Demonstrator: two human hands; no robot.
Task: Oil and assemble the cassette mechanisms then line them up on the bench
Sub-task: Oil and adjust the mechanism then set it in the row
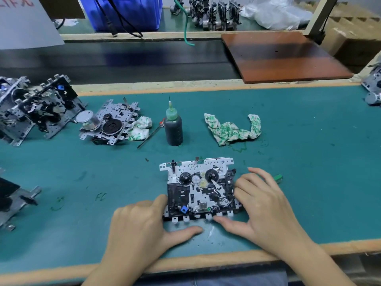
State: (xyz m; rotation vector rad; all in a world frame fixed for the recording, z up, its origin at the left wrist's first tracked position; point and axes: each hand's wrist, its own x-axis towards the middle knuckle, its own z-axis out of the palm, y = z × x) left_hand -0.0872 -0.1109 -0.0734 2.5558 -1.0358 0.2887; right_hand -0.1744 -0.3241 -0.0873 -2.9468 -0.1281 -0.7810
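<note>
A cassette mechanism (199, 188) lies flat on the green bench mat (309, 162), its reels and gears facing up. My left hand (142, 226) grips its left lower corner, thumb stretched along the front edge. My right hand (261, 201) holds its right side, fingers over the black lever part, thumb under the front tabs. A dark oil bottle (173, 125) with a green needle cap stands upright behind it. Another mechanism (109, 123) with a round motor lies at mid left. Several mechanisms (35, 108) stand in a stack at far left.
A green-stained rag (233, 129) lies right of the bottle, a smaller one (139, 127) left of it beside a thin probe (149, 135). A brown board (282, 56) rests on the dark conveyor. More mechanisms (216, 14) stand at the back. A blue bin (125, 11) stands back left.
</note>
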